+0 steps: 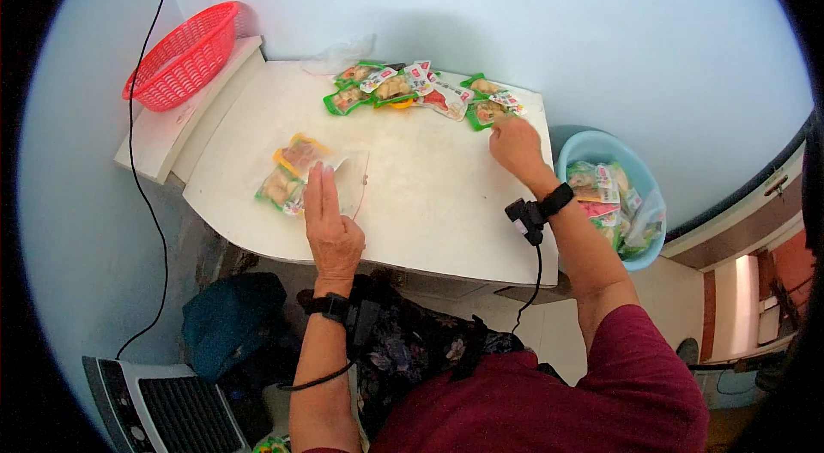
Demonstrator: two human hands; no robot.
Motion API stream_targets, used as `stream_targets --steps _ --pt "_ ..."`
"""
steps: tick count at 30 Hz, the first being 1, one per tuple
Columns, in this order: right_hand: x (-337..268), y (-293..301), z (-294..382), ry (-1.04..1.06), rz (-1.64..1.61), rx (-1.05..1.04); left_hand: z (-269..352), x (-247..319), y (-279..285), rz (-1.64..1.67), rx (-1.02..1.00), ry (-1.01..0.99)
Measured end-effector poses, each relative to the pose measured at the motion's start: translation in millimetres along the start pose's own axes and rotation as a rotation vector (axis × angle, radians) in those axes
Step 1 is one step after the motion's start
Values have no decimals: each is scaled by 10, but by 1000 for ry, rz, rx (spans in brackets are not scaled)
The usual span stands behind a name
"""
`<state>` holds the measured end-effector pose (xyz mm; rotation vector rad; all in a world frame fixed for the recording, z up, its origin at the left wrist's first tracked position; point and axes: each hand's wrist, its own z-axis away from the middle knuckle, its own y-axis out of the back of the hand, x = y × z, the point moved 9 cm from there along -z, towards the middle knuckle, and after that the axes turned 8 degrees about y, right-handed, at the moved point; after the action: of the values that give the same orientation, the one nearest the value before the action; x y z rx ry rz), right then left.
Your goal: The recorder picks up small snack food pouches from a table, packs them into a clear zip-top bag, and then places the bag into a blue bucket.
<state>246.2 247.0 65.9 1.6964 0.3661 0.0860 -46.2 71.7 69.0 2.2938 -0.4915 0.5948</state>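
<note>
My left hand (331,218) lies at the mouth side of a clear plastic bag (353,186) on the white table, its fingers extended beside two snack packets. One is a yellow-edged packet (301,154); below it lies a green-edged packet (278,188). At the table's back right, my right hand (517,143) reaches to a green-edged packet (484,113), fingertips at its lower edge; whether they grip it is hard to tell. Another green-edged packet (483,86) lies just behind. Left of these is a pile of packets (394,87), some green-edged, one white and red (445,99).
A red plastic basket (187,60) rests on a raised ledge at the left. Right of the table (425,208) stands a light-blue tub (566,150) holding several packets. A crumpled clear bag (341,57) lies at the back edge. A black cable (132,131) hangs at the left.
</note>
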Motion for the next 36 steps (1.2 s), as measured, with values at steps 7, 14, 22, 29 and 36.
stream_targets --steps 7,14,22,29,36 --pt "403 28 -508 156 -58 470 -18 53 23 -6 0 -8" --pt "314 -248 -391 116 -329 69 3 -32 29 -11 7 17" --pt "18 80 260 183 -476 103 -14 8 35 -30 24 -9" --pt "174 386 194 149 -241 511 -22 53 65 -61 54 -19" --pt "415 -34 81 -115 -409 99 -9 76 110 -57 60 -33"
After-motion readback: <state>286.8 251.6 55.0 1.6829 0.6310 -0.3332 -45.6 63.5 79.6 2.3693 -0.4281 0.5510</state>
